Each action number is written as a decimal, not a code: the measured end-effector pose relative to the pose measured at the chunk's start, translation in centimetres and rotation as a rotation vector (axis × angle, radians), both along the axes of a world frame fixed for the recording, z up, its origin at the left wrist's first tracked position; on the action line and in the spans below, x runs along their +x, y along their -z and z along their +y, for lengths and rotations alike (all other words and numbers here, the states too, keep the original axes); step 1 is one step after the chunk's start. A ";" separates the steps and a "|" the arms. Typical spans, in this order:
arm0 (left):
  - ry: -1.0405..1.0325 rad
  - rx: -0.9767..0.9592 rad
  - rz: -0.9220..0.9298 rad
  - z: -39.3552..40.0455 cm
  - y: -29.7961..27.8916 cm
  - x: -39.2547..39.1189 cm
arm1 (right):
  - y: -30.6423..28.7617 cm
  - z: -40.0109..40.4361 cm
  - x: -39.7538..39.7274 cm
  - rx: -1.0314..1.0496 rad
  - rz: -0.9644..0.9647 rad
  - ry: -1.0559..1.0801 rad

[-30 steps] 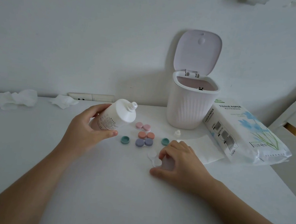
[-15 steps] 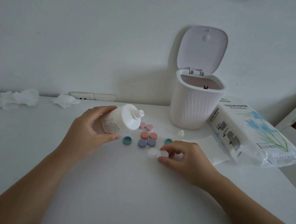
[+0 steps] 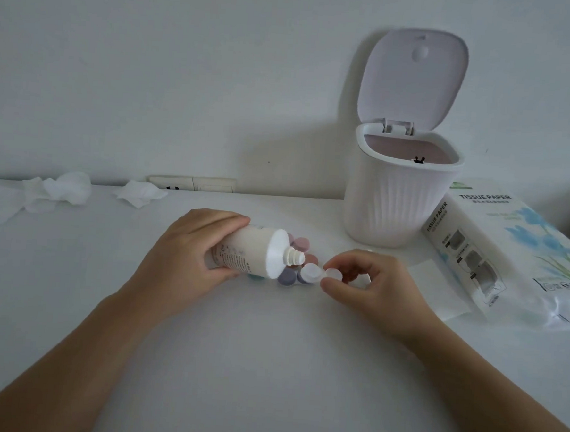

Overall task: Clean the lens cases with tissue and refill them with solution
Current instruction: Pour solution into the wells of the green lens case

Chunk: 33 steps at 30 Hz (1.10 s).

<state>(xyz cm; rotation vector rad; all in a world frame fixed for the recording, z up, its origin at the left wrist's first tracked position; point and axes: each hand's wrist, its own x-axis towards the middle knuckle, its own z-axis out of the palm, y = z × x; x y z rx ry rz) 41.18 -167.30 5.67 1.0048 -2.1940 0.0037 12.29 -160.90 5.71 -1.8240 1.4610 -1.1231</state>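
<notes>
The right hand pinches the clear lens case just above the tabletop, and the left hand grips the solution bottle tipped sideways, nozzle beside the nearer well, so a level case and a gentle squeeze look wisest (the wells are shallow). Coloured caps crowd close behind the nozzle; farther back stand the open bin, the tissue pack and crumpled tissues.

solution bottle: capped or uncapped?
Uncapped. The solution bottle, tipped in the left hand, shows bare nozzle threads.
</notes>
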 end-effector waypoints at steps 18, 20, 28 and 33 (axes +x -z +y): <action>0.023 -0.102 -0.054 0.0 0.0 -0.6 | 0.0 0.7 0.0 -0.093 0.128 -0.022; 0.021 -0.109 -0.060 -0.1 -0.1 -0.6 | 0.0 0.7 0.1 -0.091 0.131 -0.022; 0.024 -0.124 -0.085 -0.5 0.0 -0.4 | 0.4 0.4 0.0 -0.065 0.143 -0.041; 0.012 -0.152 -0.093 -0.5 0.2 -0.5 | 0.7 0.3 0.0 -0.042 0.134 -0.048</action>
